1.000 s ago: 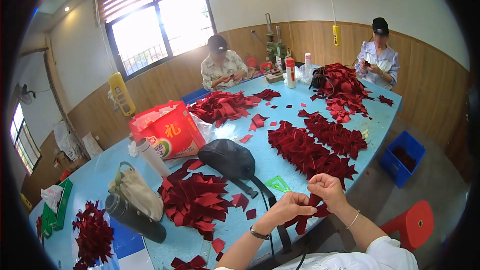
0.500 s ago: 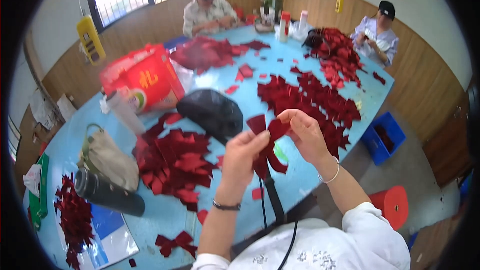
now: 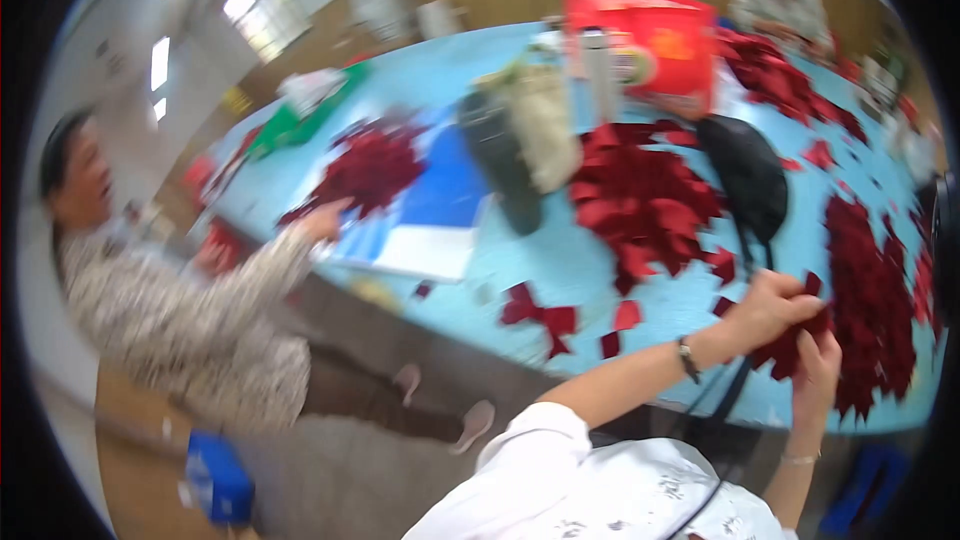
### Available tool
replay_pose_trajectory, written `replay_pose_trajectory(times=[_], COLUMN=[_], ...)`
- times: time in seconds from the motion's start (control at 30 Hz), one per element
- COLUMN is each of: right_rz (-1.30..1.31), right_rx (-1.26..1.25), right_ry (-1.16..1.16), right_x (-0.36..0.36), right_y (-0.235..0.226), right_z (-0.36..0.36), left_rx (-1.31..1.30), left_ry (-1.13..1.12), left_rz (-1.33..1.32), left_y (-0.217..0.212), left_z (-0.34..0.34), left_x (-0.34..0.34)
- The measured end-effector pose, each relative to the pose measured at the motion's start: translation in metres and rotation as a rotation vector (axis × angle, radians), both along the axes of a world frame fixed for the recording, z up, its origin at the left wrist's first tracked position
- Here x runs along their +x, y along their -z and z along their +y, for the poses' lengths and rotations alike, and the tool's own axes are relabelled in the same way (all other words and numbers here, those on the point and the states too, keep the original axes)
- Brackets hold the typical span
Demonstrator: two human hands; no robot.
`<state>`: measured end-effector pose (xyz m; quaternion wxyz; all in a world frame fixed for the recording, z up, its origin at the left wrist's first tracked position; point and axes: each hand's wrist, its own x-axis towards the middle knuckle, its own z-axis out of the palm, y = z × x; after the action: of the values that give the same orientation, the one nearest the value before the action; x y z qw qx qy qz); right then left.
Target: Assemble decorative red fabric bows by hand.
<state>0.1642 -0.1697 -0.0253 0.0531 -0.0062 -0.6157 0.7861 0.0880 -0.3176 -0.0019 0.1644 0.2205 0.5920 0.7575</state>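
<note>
Pinched between the fingertips of the left hand (image 3: 770, 312) and the right hand (image 3: 819, 365), a dark-red ribbon piece (image 3: 780, 352) sits near the close edge of the blue table (image 3: 480, 285), its folds too blurred and covered to call finished! Off to the right, a long dense bank of ribbon bows (image 3: 868, 310) looks like the completed lot. Just beside the black pouch (image 3: 745, 175), a heap of ribbon strips (image 3: 640, 195) suggests plenty left. One lone bow (image 3: 540, 317) lies nearer the edge, apparently done. Far left, a co-worker's hand (image 3: 325, 222) meets another ribbon pile (image 3: 370, 165); its stage, I can't tell.
</note>
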Motion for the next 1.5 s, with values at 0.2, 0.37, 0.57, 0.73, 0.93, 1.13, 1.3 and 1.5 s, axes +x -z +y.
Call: replay_pose_trajectory(times=[0.2,0.37,0.57,0.73,0.93,1.13,1.3,1.5], right_rz=[-0.013,-0.056,-0.120,-0.124,-0.163,-0.039,0.036,-0.052], right_rx=[-0.149,-0.181,-0.105,-0.062,-0.116,-0.073,-0.196,-0.164], right_ry=[-0.251,-0.376,-0.419,-0.367,-0.331,-0.221,-0.158,-0.274], right_x=[0.039,0.057,0.056,0.047,0.037,0.011,0.056,0.123], right_y=[-0.034,-0.038,-0.040,-0.047,-0.055,-0.038,-0.045,-0.114], right_z=[-0.023,-0.045,-0.114,-0.166,-0.184,-0.206,-0.155,-0.109], left_rx=[0.225,-0.048,-0.112,0.028,0.079,0.091,0.147,0.195], left_ry=[-0.010,-0.122,-0.156,-0.166,-0.115,-0.236,-0.256,-0.435], left_rz=[-0.052,0.057,0.097,-0.011,-0.257,-0.241,-0.224,-0.182], left_y=[-0.046,-0.033,-0.021,-0.012,0.000,-0.012,-0.001,-0.037], left_z=[-0.039,-0.065,-0.140,-0.183,-0.210,-0.229,-0.173,-0.113], left_x=[0.097,0.122,0.131,0.129,0.127,0.113,0.154,0.201])
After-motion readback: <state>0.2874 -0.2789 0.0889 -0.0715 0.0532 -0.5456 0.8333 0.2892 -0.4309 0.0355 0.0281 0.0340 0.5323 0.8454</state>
